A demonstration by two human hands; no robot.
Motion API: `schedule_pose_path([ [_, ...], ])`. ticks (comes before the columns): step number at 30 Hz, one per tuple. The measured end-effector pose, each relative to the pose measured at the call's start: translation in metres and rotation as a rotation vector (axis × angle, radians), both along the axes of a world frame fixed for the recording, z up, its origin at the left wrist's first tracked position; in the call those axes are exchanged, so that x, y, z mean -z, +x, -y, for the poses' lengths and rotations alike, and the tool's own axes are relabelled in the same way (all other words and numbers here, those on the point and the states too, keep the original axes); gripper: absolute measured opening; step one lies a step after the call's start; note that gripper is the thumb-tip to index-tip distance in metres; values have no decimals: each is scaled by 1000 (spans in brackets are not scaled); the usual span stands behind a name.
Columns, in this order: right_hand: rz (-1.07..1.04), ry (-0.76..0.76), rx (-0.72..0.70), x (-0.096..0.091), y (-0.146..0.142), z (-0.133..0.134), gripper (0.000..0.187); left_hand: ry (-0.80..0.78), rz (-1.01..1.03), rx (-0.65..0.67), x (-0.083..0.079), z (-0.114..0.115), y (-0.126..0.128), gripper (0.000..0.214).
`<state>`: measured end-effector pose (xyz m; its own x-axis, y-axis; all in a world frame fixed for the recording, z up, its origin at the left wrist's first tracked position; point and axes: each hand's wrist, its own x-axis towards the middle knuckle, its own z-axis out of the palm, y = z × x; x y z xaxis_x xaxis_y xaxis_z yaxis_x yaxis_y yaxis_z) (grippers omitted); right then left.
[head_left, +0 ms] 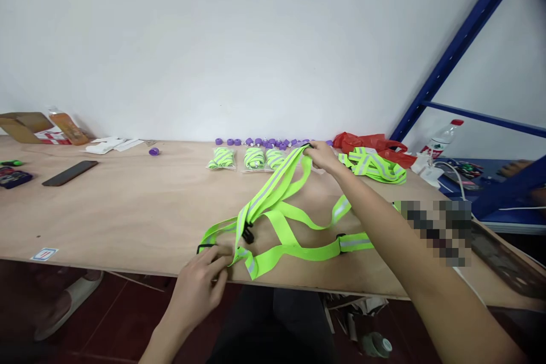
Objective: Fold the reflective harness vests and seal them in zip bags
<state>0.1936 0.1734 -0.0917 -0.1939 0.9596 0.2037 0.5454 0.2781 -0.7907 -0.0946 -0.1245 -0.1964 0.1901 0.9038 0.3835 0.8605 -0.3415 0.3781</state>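
Note:
A neon-yellow reflective strap vest [284, 227] with grey stripes and black plastic buckles is partly lifted over the wooden table. My right hand [322, 154] grips its upper end by a black slider, pulling several straps up at a slant toward the wall. Near the table's front edge, my left hand [202, 276] has its fingers bent on the lower straps, beside another black slider [206, 247]. A black clip buckle [248, 232] hangs between the hands. The lower right part of the vest lies on the table, with its end hidden behind my right forearm.
Behind the vest are bagged, rolled-up reflective straps [224, 158] and several small purple items [258, 141] along the wall. At right lie a loose reflective bundle [371, 165] and a red bag [362, 141]. A phone [70, 173] and orange bottle [70, 127] are at left.

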Motion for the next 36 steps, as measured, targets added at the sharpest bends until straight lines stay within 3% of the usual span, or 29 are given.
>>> schedule_pose_path([
  [4, -243, -130, 14, -6, 5, 3, 15, -172, 125, -48, -19, 0, -3, 32],
  [7, -361, -205, -26, -11, -1, 10, 15, -309, 199, -187, -38, -10, 1, 38],
  [9, -411, -231, -59, -15, -6, 15, 12, -323, 193, -324, -48, -22, 7, 46],
  [11, -442, -239, -90, -20, -13, 20, 6, -237, 137, -406, -56, -35, 15, 58],
  [14, -461, -234, -128, -25, -24, 25, 5, -118, 22, -351, -62, -56, 27, 56],
  [19, -489, -212, -172, -16, -39, 31, 26, -340, -1, -245, -58, -87, 33, 32],
  [22, -452, -136, -205, -7, -39, 44, 47, -365, 76, -237, -51, -99, 27, 16],
  [25, -236, 118, -199, 3, -36, 75, 54, -379, 398, -140, -44, -103, 22, 15],
  [29, 58, 361, -222, 18, -35, 136, 27, -391, 1035, 6, -42, -105, 24, 43],
  [33, 289, 274, -172, 41, -35, 175, 44, -380, 1576, 67, -42, -108, 34, 55],
  [36, 386, 165, -209, 62, -30, 178, 51, -346, 1752, 18, -38, -107, 33, 55],
])
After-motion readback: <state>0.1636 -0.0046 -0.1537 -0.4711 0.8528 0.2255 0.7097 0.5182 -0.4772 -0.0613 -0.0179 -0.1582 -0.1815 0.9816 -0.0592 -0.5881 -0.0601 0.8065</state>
